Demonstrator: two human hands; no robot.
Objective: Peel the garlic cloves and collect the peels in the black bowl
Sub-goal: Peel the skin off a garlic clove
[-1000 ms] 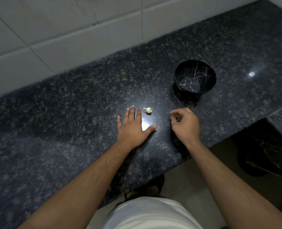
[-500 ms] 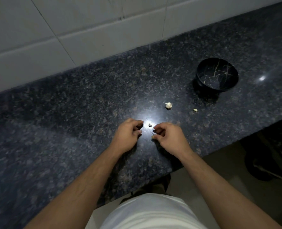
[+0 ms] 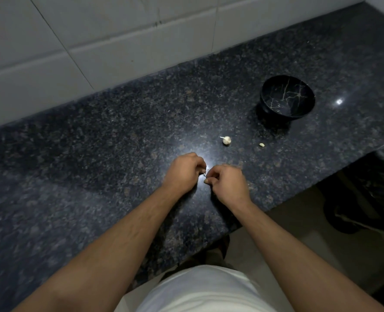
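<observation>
So the dark speckled granite counter (image 3: 96, 165) is the whole workspace, with a white tiled wall (image 3: 96, 41) behind it. The black bowl (image 3: 274, 86) sits off to the right, well apart from the hands, probably parked there so peels can get dropped in without crowding the work. Looks empty from here. Between bowl and hands there's a small garlic bulb (image 3: 226, 140) with its stem sticking out, and a loose clove (image 3: 262, 144) just beside it, likely waiting their turn.

Both hands are curled in tight and nearly touching, low over the counter. Left hand (image 3: 183, 173) and right hand (image 3: 228, 183) seem to pinch something tiny between their fingertips, my guess a clove, but it's too small to tell.
</observation>
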